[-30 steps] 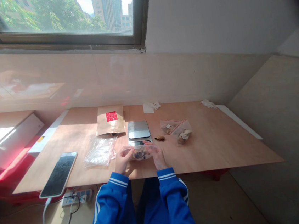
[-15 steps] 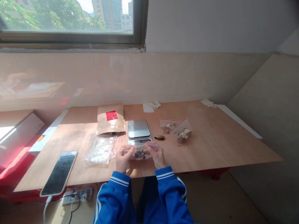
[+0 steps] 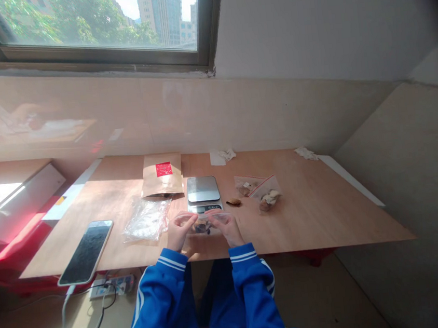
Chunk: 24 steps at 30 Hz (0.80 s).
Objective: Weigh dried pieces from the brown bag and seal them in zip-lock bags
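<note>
A clear zip-lock bag (image 3: 201,229) with dark and brownish dried pieces in it hangs between my hands near the table's front edge. My left hand (image 3: 179,229) pinches its top edge from the left. From the right, my right hand (image 3: 226,226) pinches the same edge, with the fingertips of both hands close together. Just beyond them stands a digital kitchen scale (image 3: 203,189), its steel plate bare and its display partly hidden by my fingers. One brown dried piece (image 3: 233,202) lies on the table to the right of the scale.
Two filled zip-lock bags (image 3: 270,195) lie right of the scale. Left of it are a kraft paper pouch (image 3: 161,178) with a red label and a stack of clear plastic bags (image 3: 147,219). A phone (image 3: 86,253) on a cable overhangs the front edge. Crumpled tissues (image 3: 226,155) lie at the back.
My hands have moved closer together along the bag's top edge, the right one shifting left and the left thumb reaching right. The bag stays in front of the scale.
</note>
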Motion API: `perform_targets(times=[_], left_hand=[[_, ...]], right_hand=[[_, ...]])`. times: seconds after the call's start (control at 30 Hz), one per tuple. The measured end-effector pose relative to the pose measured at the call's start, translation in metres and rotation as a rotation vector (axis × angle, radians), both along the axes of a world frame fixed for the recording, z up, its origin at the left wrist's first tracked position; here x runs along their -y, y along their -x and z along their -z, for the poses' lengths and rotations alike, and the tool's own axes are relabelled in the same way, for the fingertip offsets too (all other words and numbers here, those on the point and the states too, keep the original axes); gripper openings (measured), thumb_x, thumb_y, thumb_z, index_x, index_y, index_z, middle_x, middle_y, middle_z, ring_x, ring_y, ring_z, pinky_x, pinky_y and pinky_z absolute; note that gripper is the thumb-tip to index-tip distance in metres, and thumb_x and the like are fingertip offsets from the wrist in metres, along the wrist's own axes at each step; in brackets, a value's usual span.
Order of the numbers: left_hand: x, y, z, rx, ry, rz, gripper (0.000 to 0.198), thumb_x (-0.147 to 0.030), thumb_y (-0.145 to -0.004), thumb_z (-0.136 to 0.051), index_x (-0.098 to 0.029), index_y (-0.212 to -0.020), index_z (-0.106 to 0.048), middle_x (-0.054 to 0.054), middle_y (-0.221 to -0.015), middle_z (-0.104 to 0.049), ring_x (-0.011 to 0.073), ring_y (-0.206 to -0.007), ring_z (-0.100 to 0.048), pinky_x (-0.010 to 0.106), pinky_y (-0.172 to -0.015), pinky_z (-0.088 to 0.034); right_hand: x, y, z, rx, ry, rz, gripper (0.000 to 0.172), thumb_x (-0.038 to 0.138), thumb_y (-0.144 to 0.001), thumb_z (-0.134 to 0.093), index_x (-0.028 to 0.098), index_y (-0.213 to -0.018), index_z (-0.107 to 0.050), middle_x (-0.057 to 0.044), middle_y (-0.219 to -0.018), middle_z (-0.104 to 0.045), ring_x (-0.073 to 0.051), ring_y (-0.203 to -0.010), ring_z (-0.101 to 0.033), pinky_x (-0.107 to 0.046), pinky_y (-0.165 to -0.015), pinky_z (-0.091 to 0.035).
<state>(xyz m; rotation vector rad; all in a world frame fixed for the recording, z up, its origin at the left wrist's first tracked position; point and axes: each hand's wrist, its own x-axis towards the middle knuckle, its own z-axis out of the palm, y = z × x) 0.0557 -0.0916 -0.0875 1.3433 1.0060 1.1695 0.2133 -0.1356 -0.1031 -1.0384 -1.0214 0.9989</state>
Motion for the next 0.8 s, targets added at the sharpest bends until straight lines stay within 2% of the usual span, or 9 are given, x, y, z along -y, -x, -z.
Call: perform_targets(times=[0.2, 0.3, 0.4, 0.6, 0.7, 0.8], left_hand=[[0.003, -0.003, -0.003, -0.049, -0.046, -0.074, 0.023, -0.038, -0.070, -0.070, -0.015, -0.073, -0.071, 0.006, -0.083, -0.068, 0.0189, -0.084, -0.063, 0.030, -0.080, -0.049], [0.006, -0.005, -0.004, -0.044, -0.051, -0.126, 0.025, -0.039, -0.069, -0.071, -0.015, -0.076, -0.071, 0.006, -0.084, -0.068, 0.0197, -0.085, -0.063, 0.031, -0.081, -0.049], [0.006, -0.005, -0.002, 0.003, -0.024, -0.124, 0.026, -0.039, -0.068, -0.071, -0.015, -0.078, -0.071, 0.006, -0.083, -0.069, 0.0204, -0.085, -0.063, 0.032, -0.082, -0.049], [0.006, 0.003, -0.003, 0.072, 0.083, 0.100, 0.028, -0.039, -0.067, -0.072, -0.015, -0.082, -0.072, 0.009, -0.096, -0.070, 0.0227, -0.092, -0.063, 0.034, -0.084, -0.051], [0.009, 0.003, -0.005, 0.077, 0.108, 0.115, 0.030, -0.037, -0.064, -0.075, -0.014, -0.083, -0.072, 0.009, -0.093, -0.071, 0.0220, -0.085, -0.065, 0.033, -0.079, -0.052], [0.010, 0.001, -0.006, 0.048, 0.048, 0.106, 0.025, -0.036, -0.066, -0.074, -0.014, -0.078, -0.072, 0.007, -0.084, -0.070, 0.0205, -0.081, -0.065, 0.031, -0.078, -0.052]], right_hand=[[-0.002, 0.007, 0.004, -0.007, 0.014, 0.202, 0.020, 0.037, -0.069, -0.073, 0.017, -0.073, -0.070, -0.003, -0.074, -0.066, -0.018, -0.072, -0.061, -0.031, -0.068, -0.051], [-0.002, 0.009, 0.005, -0.007, 0.010, 0.237, 0.021, 0.038, -0.068, -0.073, 0.017, -0.072, -0.071, -0.003, -0.072, -0.066, -0.017, -0.070, -0.061, -0.030, -0.066, -0.050], [-0.002, 0.010, 0.004, -0.034, 0.010, 0.232, 0.022, 0.038, -0.068, -0.074, 0.017, -0.072, -0.071, -0.003, -0.073, -0.066, -0.017, -0.070, -0.061, -0.029, -0.064, -0.051], [0.000, 0.008, -0.002, -0.089, 0.007, 0.149, 0.021, 0.039, -0.070, -0.072, 0.018, -0.074, -0.070, -0.003, -0.076, -0.067, -0.018, -0.071, -0.062, -0.028, -0.062, -0.052], [0.003, 0.006, -0.006, -0.076, -0.009, 0.080, 0.021, 0.040, -0.072, -0.070, 0.020, -0.077, -0.071, -0.004, -0.085, -0.068, -0.019, -0.076, -0.063, -0.028, -0.063, -0.052], [0.005, 0.004, -0.009, -0.064, -0.005, -0.005, 0.025, 0.042, -0.072, -0.069, 0.021, -0.084, -0.072, -0.004, -0.091, -0.070, -0.020, -0.081, -0.064, -0.029, -0.069, -0.052]])
